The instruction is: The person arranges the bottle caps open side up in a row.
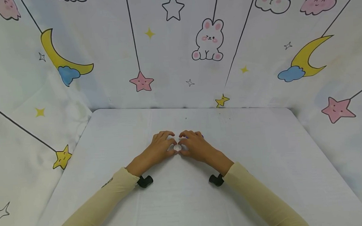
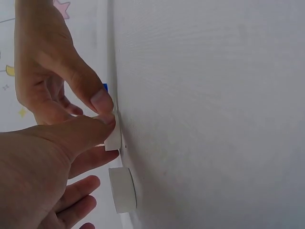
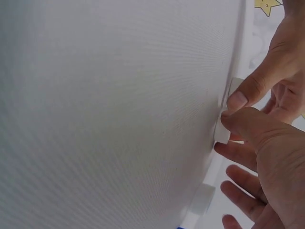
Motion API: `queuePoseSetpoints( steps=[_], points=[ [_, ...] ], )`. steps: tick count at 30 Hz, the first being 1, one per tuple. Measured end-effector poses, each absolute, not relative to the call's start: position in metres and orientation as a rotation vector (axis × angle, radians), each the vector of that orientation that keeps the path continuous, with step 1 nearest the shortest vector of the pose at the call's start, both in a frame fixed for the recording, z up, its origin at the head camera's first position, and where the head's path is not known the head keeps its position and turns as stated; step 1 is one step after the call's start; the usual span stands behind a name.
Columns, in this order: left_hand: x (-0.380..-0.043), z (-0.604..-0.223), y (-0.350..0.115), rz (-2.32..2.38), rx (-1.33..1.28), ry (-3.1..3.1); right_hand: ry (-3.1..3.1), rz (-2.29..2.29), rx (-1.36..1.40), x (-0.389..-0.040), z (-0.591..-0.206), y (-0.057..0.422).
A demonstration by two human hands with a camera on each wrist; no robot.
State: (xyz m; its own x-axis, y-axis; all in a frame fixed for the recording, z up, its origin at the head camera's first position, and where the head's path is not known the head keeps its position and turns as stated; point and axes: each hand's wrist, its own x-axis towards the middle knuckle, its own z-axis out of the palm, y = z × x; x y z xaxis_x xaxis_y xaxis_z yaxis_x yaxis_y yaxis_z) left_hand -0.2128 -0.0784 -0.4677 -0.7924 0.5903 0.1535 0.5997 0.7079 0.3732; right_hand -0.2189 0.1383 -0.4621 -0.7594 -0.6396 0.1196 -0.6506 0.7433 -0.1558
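Note:
A small round white disc (image 1: 177,147) lies on the white table (image 1: 185,201) at its middle. My left hand (image 1: 161,145) and right hand (image 1: 194,144) meet over it, fingers curled. In the left wrist view the left thumb (image 2: 90,126) and a finger pinch the disc (image 2: 113,138), and the right thumb (image 2: 97,98) touches its far edge. From the right wrist, the right thumb (image 3: 243,119) presses the same disc (image 3: 222,131) with a finger under it. A second white disc (image 2: 123,189) lies flat beside the left hand's fingers.
A small blue object (image 1: 202,136) peeks out behind the right hand, also seen as the blue object (image 2: 105,87) in the left wrist view. Another white piece (image 3: 202,200) lies near it. A cartoon-printed cloth (image 1: 177,51) hangs behind and beside the table.

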Motion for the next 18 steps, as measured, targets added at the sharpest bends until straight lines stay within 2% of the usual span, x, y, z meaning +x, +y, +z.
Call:
queuePoseSetpoints(
  steps=[8, 18],
  points=[
    [-0.213, -0.466, -0.077, -0.628, -0.977, -2.945, -2.931, 0.279, 1.042, -0.217, -0.455, 0.142],
    [-0.225, -0.453, -0.067, -0.615, -0.962, -2.859, -2.986, 0.344, 0.828, -0.23, -0.433, 0.165]
  ],
)
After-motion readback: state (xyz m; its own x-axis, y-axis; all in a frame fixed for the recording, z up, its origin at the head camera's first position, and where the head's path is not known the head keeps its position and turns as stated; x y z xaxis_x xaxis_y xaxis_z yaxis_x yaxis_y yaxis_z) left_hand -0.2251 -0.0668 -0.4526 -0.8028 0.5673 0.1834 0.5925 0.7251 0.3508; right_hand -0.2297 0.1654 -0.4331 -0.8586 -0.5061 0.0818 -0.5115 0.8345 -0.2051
